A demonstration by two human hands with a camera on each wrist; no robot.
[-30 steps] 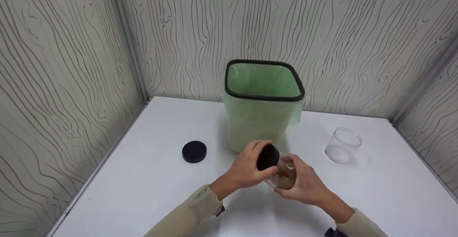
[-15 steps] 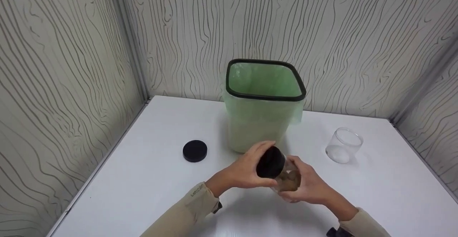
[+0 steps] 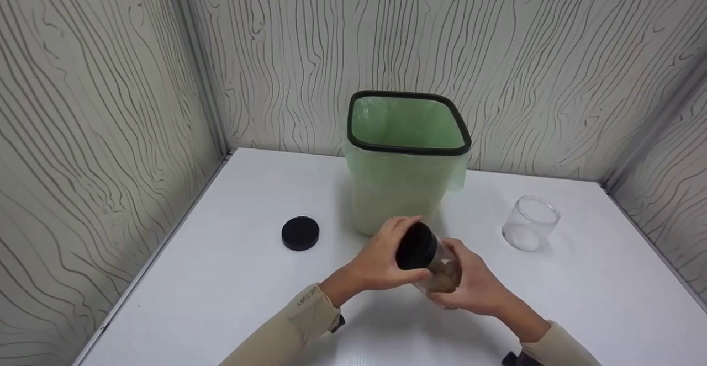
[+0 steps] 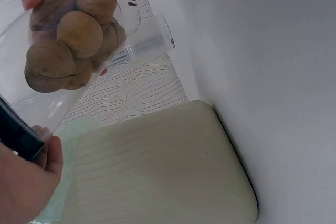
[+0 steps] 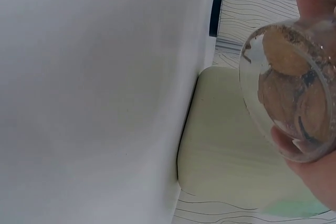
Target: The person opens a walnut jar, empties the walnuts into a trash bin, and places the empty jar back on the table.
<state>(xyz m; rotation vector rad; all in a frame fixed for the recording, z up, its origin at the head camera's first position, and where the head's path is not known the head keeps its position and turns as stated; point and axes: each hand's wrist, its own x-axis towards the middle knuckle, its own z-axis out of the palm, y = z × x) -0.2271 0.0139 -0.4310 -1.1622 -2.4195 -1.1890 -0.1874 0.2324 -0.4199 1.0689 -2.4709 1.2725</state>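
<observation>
Between my two hands a clear jar is held tilted above the table, its black lid toward the upper left. My left hand grips the lid, thumb below and fingers over the top. The right hand holds the jar's body near its base. Several walnuts lie inside the jar, seen closely in the left wrist view. Through the jar's round base the walnuts also show in the right wrist view, along with dark bits stuck to the glass.
A bin with a green liner and black rim stands behind my hands. On the left lies another black lid. An open clear jar stands at the right of the white table. Patterned walls enclose the table's back and sides.
The jar, lid and both hands have shifted slightly right and back left, with the tilt changing a little. Both hands keep their hold. Other things stay in place.
</observation>
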